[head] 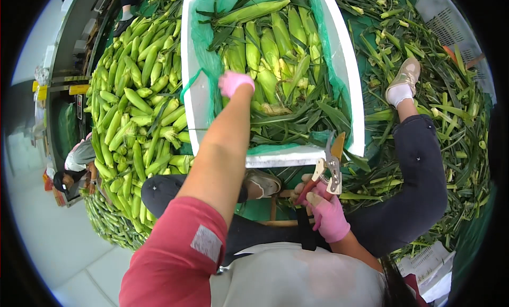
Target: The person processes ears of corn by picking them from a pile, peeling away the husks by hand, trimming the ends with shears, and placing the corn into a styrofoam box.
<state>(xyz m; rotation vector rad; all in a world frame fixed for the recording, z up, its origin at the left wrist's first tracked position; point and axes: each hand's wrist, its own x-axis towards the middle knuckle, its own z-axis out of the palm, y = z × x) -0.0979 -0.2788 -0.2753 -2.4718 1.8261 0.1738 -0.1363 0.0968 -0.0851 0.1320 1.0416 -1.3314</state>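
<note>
My left hand (pixel 236 83), in a pink glove, reaches over the left inner side of a white foam box (pixel 356 68). Its fingers are turned away, so whether they grip anything is hidden. Ears of corn in green husks (pixel 269 46) lie in rows beside that hand, inside the box. A thin green plastic liner (pixel 206 54) covers much of the inner walls. Loose corn leaves (pixel 294 124) fill the near end. My right hand (pixel 327 215), also gloved in pink, grips red-handled pruning shears (pixel 333 168) just off the box's near right corner, blades pointing up and apart.
A large heap of husked-on corn (pixel 135 100) rises at the left. Cut leaves and stalk ends (pixel 449 148) cover the floor at the right. A white plastic crate (pixel 445 20) stands at upper right. Another person (pixel 79 160) bends over at far left, near smaller green produce (pixel 113 221).
</note>
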